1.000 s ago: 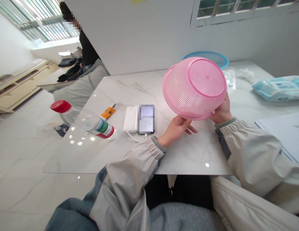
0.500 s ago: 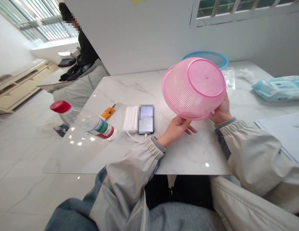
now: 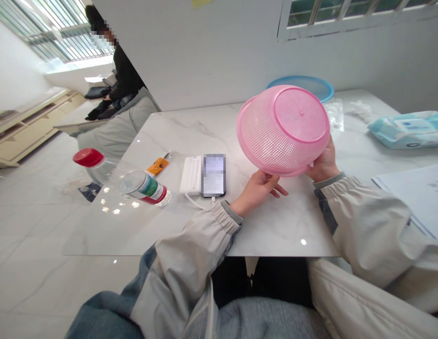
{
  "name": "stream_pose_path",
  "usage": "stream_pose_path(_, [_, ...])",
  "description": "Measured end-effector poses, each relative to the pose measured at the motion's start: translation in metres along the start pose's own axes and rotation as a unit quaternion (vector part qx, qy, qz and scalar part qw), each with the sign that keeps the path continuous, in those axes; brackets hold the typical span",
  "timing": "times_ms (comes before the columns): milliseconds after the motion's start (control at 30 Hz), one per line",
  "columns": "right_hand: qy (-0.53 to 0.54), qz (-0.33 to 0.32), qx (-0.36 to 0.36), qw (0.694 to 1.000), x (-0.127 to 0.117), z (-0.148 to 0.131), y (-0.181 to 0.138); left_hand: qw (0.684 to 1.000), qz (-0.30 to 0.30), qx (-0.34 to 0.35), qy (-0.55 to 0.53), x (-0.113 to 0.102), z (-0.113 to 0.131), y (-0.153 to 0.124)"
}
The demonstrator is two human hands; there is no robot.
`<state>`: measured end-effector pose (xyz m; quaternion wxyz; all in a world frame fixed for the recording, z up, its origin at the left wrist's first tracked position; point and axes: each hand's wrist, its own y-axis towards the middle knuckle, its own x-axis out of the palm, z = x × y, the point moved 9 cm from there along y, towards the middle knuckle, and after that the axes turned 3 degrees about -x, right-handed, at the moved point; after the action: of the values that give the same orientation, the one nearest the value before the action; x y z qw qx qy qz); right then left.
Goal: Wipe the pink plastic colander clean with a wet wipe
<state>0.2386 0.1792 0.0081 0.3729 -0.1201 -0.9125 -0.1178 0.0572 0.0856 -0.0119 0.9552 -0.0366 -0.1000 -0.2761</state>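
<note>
Both my hands hold up a pink plastic mesh basket (image 3: 284,132), tipped on its side above the table with its round base facing right and toward me. My left hand (image 3: 257,189) pinches the lower rim between thumb and fingers, and its other fingers stretch out below. Behind the basket's right side, my right hand (image 3: 324,162) grips it; most of those fingers are hidden. A blue basket (image 3: 319,87) stands behind the pink one, partly covered by it.
Left of my hands lie a phone (image 3: 213,175) on a cable, a white power bank (image 3: 191,175), an orange tag (image 3: 157,166) and a red-capped bottle (image 3: 148,187). On the right are a wipes pack (image 3: 407,131) and papers (image 3: 412,197). A person (image 3: 125,70) sits far left.
The pink basket has shifted very slightly to the left in view; both hands keep the same hold. The seated person's arm has moved a little.
</note>
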Motion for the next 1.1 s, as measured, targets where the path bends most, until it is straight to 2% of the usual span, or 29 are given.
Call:
stream_pose_path(100, [0.009, -0.003, 0.004, 1.000, 0.002, -0.003, -0.002, 0.999, 0.032, 0.008, 0.009, -0.005, 0.000, 0.001])
stream_pose_path(233, [0.026, -0.028, -0.003, 0.999, 0.018, -0.014, -0.007, 0.992, 0.128, -0.006, 0.016, -0.024, -0.001, 0.002])
stream_pose_path(333, [0.025, -0.053, -0.088, 0.994, 0.035, -0.035, -0.017, 0.984, 0.175, -0.025, 0.007, -0.035, 0.000, 0.001])
stream_pose_path(433, [-0.037, -0.032, -0.226, 0.973, 0.038, -0.059, -0.036, 0.978, 0.203, -0.054, -0.009, -0.039, -0.002, -0.001])
stream_pose_path(533, [-0.167, 0.030, -0.321, 0.932, 0.028, -0.074, -0.060, 0.980, 0.182, -0.067, -0.037, -0.032, -0.002, -0.003])
stream_pose_path(600, [-0.282, 0.048, -0.333, 0.899, 0.025, -0.076, -0.071, 0.986, 0.147, -0.061, -0.057, -0.023, 0.000, -0.004])
stream_pose_path(700, [-0.367, -0.002, -0.306, 0.878, 0.031, -0.069, -0.074, 0.992, 0.081, -0.042, -0.086, -0.008, 0.005, -0.005])
stream_pose_path(800, [-0.369, -0.056, -0.263, 0.890, 0.038, -0.057, -0.069, 0.994, 0.028, -0.015, -0.104, 0.002, 0.011, -0.005])
stream_pose_path(900, [-0.369, -0.095, -0.230, 0.896, 0.042, -0.046, -0.064, 0.992, 0.002, 0.027, -0.122, 0.007, 0.017, -0.005])
stream_pose_path(1033, [-0.418, -0.114, -0.209, 0.877, 0.044, -0.037, -0.063, 0.985, -0.014, 0.055, -0.161, 0.012, 0.021, -0.005])
stream_pose_path(1100, [-0.458, -0.140, -0.221, 0.850, 0.051, -0.035, -0.066, 0.981, -0.027, 0.052, -0.184, 0.016, 0.021, -0.005])
